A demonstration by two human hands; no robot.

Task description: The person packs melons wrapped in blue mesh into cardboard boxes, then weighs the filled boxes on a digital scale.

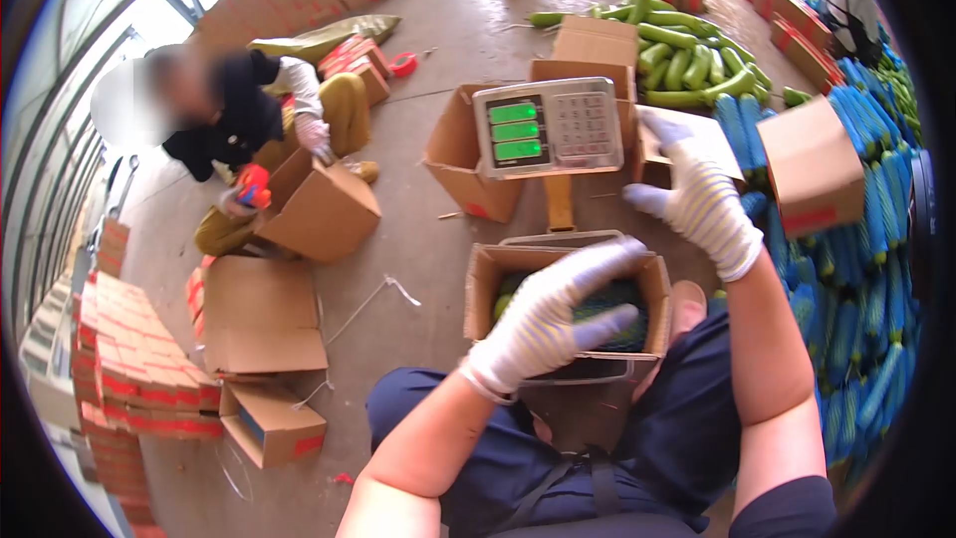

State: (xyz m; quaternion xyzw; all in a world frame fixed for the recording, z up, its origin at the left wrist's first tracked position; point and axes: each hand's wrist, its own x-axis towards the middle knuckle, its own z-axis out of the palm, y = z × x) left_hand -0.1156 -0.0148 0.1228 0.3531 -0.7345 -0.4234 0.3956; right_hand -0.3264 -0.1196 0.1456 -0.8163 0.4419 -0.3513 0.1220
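My left hand (553,314), in a striped knit glove, is over an open cardboard box (654,284), its fingers stretched and thumb apart, holding nothing. Inside the box lie dark green vegetables in netting (625,324), partly hidden by that hand. The box sits on a platform scale, whose display head (550,130) with green screens stands just beyond it on a yellowish post (560,203). My right hand (705,201), gloved alike, is raised to the right of the display with fingers spread. Nothing shows in its grasp.
Long green vegetables (687,60) are heaped beyond the scale. Many more in blue netting (861,279) cover the right side, with an open carton (812,164) among them. At left, a co-worker (234,105) handles a box (319,204) with a red-and-blue tool (253,186). Flattened cartons (144,349) are stacked nearby.
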